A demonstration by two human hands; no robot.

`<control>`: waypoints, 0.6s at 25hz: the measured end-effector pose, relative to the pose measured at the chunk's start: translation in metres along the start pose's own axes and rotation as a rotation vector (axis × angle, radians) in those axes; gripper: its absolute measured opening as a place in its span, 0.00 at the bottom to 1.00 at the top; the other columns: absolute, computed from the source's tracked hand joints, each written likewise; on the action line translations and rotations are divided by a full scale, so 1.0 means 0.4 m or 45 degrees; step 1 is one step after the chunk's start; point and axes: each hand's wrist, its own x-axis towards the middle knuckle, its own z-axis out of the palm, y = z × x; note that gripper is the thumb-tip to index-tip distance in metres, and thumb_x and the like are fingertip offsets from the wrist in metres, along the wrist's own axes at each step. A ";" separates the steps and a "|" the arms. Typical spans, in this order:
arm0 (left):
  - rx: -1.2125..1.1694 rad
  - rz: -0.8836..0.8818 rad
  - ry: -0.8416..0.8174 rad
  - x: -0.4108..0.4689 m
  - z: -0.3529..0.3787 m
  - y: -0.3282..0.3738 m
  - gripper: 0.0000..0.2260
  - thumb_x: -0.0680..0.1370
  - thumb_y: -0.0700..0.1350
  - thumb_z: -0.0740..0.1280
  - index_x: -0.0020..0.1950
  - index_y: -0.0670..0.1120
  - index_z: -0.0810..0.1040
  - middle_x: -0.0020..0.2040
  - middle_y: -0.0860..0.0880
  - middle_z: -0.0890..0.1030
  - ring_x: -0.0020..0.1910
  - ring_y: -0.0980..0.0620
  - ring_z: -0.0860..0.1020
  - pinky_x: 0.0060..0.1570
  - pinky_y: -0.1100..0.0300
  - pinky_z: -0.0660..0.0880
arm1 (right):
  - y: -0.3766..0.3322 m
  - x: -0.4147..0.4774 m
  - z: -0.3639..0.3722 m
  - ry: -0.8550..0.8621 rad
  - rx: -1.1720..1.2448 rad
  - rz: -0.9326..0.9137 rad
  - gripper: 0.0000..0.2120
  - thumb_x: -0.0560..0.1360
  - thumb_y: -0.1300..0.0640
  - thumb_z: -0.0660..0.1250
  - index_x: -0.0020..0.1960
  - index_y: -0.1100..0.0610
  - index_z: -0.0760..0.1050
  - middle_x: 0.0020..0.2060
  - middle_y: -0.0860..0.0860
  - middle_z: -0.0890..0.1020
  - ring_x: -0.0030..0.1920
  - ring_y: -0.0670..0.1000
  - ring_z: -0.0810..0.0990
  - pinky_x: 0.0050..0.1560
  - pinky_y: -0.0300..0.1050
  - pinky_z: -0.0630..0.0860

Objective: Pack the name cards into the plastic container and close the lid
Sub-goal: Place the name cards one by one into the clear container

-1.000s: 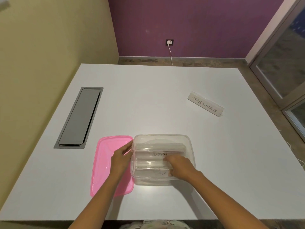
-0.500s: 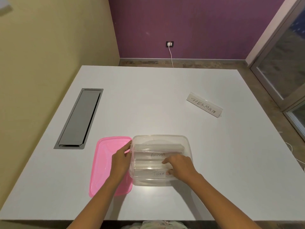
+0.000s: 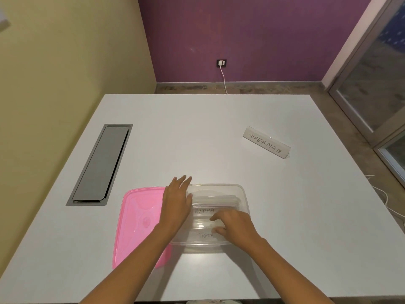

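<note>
A clear plastic container (image 3: 237,191) stands near the table's front edge with name cards inside; one reads ALPHA (image 3: 205,211), another TIGER (image 3: 205,235). My right hand (image 3: 235,227) reaches into the container, fingers resting on the cards between those two. My left hand (image 3: 177,199) hovers with fingers spread over the container's left rim. The pink lid (image 3: 140,220) lies flat on the table just left of the container, partly under my left forearm. A name card reading SUPERMAN (image 3: 266,142) stands alone on the table at the far right.
A grey cable hatch (image 3: 100,165) is set into the white table (image 3: 197,132) at the left. Walls close in at the left and the back; a glass door is at the right. White cables lie on the floor by the table's right edge.
My left hand has let go of the container's left rim and lifted forward with fingers spread. My right hand stays on the cards inside.
</note>
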 end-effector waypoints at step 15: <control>0.115 0.140 -0.216 0.143 0.069 0.063 0.13 0.78 0.40 0.64 0.58 0.52 0.81 0.59 0.53 0.82 0.58 0.51 0.78 0.55 0.55 0.75 | 0.326 0.193 -0.247 0.704 0.313 0.552 0.13 0.73 0.66 0.63 0.54 0.54 0.78 0.51 0.52 0.82 0.51 0.54 0.79 0.49 0.48 0.75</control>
